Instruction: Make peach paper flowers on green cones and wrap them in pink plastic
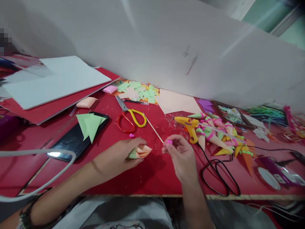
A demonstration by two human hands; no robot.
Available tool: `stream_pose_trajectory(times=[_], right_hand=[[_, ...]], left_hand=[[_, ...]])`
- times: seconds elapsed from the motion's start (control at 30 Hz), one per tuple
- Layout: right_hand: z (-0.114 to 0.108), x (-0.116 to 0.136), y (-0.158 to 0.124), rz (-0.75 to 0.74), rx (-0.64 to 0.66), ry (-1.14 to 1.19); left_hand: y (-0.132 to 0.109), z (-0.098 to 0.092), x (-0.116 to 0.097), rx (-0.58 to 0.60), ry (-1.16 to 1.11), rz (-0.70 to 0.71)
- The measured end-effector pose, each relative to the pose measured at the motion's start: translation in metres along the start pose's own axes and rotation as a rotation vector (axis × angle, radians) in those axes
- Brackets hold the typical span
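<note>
My left hand [133, 154] is closed around a rolled paper flower [143, 151], peach inside with green on its outer side. Between the thumb and fingers of my right hand [181, 152] is a small pink lump [169, 142], perhaps clay. A thin pale stick [153, 128] runs from those fingertips toward the scissors [130, 116], which lie open with one red and one yellow handle. Another pink bit [132, 135] lies on the red table just beyond my left hand. To the right of my right hand is a yellow glue gun [189, 125].
Finished paper cones with pink trim [219, 130] are heaped at the right, beside a looped black cord [221, 178]. Green paper triangles [90, 124] rest on a phone [69, 144] at the left. Cut paper squares [140, 90] and a peach sheet [176, 101] lie against the wall.
</note>
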State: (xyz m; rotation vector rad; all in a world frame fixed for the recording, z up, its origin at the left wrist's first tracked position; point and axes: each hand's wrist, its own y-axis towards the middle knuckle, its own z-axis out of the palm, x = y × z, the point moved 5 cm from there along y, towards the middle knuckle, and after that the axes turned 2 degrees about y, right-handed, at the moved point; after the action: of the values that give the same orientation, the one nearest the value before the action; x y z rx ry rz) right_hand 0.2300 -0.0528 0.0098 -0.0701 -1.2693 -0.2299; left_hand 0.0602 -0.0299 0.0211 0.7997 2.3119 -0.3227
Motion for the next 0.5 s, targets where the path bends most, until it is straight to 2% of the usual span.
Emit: stream_pose_trajectory(times=[0.2, 0.33, 0.5], right_hand=[[0.011, 0.028, 0.013, -0.047, 0.199, -0.209], [0.023, 0.035, 0.022, -0.054, 0.323, -0.288], [0.028, 0.026, 0.043, -0.099, 0.289, -0.34]], left_hand=[[0.011, -0.021, -0.01, -0.061, 0.012, 0.073], [0.023, -0.032, -0.01, -0.086, 0.025, 0.139], [0.034, -0.028, 0.012, -0.057, 0.176, 0.071]])
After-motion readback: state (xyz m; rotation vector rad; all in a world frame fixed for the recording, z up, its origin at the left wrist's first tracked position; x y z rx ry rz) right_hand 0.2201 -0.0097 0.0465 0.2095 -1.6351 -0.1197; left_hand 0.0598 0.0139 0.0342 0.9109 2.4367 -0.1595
